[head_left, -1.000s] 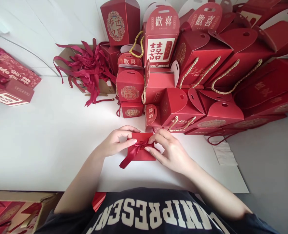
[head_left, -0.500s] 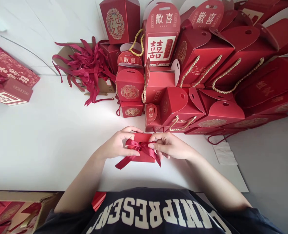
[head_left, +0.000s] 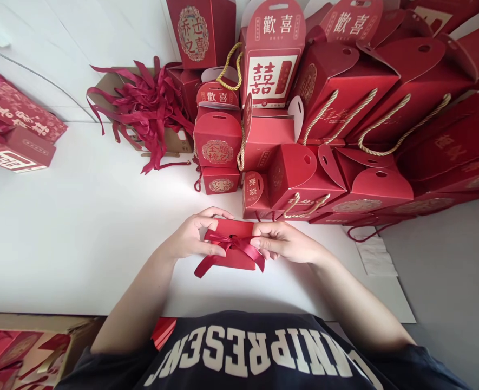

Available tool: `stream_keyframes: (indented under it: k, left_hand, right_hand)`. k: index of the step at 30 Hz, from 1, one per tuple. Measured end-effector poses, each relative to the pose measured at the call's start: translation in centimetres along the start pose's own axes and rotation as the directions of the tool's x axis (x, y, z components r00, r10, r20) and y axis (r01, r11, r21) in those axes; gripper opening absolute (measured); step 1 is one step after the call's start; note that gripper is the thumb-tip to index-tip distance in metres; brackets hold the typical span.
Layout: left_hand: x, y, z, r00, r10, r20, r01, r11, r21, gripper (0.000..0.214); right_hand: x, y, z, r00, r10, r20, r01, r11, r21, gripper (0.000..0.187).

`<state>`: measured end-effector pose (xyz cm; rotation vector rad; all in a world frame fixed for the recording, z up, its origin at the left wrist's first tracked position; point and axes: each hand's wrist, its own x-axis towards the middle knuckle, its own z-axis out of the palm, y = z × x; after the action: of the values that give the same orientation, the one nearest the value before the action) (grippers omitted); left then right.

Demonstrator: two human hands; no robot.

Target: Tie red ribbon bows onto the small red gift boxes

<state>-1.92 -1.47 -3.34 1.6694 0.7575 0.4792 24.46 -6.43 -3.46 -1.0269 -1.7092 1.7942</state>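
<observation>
A small red gift box [head_left: 239, 263] lies on the white table in front of me, with a dark red satin ribbon [head_left: 245, 248] tied in a bow over the hole in its top. My left hand [head_left: 192, 235] is curled around the box's left side, thumb and forefinger on either side of the bow's left loop. At the right side, my right hand [head_left: 282, 242] pinches the bow's right loop between thumb and fingers. Two ribbon tails hang toward me, one down to the left and one at the right edge. Some fingertips are hidden behind the box.
Stacked red gift boxes [head_left: 304, 184] with rope handles fill the back right. A cardboard box [head_left: 178, 143] heaped with loose ribbons [head_left: 150, 103] stands at the back. More red boxes [head_left: 24, 146] lie far left. An open carton [head_left: 74, 336] sits below the table's front left edge.
Both hands have shifted slightly on the bow. The left thumb has drawn back a little to the left, and the bow looks flatter and more spread. The view has moved slightly.
</observation>
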Motion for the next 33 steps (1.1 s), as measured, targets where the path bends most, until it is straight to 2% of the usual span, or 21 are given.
stream_keyframes:
  k: [5, 8, 11, 13, 15, 18, 21, 28, 33]
  left_hand:
    - [0.2, -0.7, -0.3, 1.0, -0.022, 0.019, 0.024, 0.995, -0.1, 0.03]
    - [0.2, -0.2, -0.1, 0.999, -0.034, -0.012, 0.033, 0.994, -0.106, 0.029]
    - [0.2, 0.7, 0.7, 0.994, -0.042, -0.104, 0.042, 0.999, -0.008, 0.037]
    - [0.2, 1.4, 1.3, 0.987, -0.042, -0.152, 0.058, 0.993, 0.105, 0.037]
    - [0.3, 1.9, 1.7, 0.984, -0.015, -0.179, 0.051, 0.979, 0.199, 0.031]
    - [0.2, 2.1, 1.9, 0.98, 0.001, -0.201, 0.053, 0.963, 0.264, 0.024]
    - [0.2, 2.0, 1.8, 0.978, -0.02, -0.208, 0.074, 0.964, 0.256, 0.018]
    - [0.1, 1.7, 2.0, 0.961, -0.073, -0.267, 0.113, 0.984, 0.138, 0.018]
    - [0.3, 1.7, 2.5, 0.939, -0.031, -0.343, 0.108, 0.972, 0.208, 0.026]
  right_hand:
    - [0.1, 0.1, 0.0, 1.0, -0.023, 0.006, 0.023, 0.997, 0.067, 0.037]
    - [-0.6, -0.1, 0.3, 0.996, -0.011, -0.093, 0.024, 0.99, 0.136, 0.031]
    - [-1.7, -0.3, 0.9, 0.968, 0.088, -0.234, -0.05, 0.985, 0.165, 0.037]
    - [-2.2, -0.3, 1.4, 0.953, 0.149, -0.264, -0.121, 0.985, 0.121, 0.039]
    - [-2.4, -0.1, 1.8, 0.962, 0.176, -0.207, -0.16, 0.983, 0.094, 0.045]
    - [-2.4, 0.2, 2.2, 0.984, 0.126, -0.129, -0.113, 0.988, 0.105, 0.046]
    - [-2.7, 0.4, 2.3, 0.989, 0.083, -0.123, -0.073, 0.994, 0.082, 0.044]
    - [-3.4, 1.4, 2.3, 0.993, 0.097, -0.069, -0.097, 0.995, -0.002, 0.041]
    - [-3.2, 1.4, 2.2, 0.992, 0.123, -0.02, -0.122, 0.991, 0.048, 0.042]
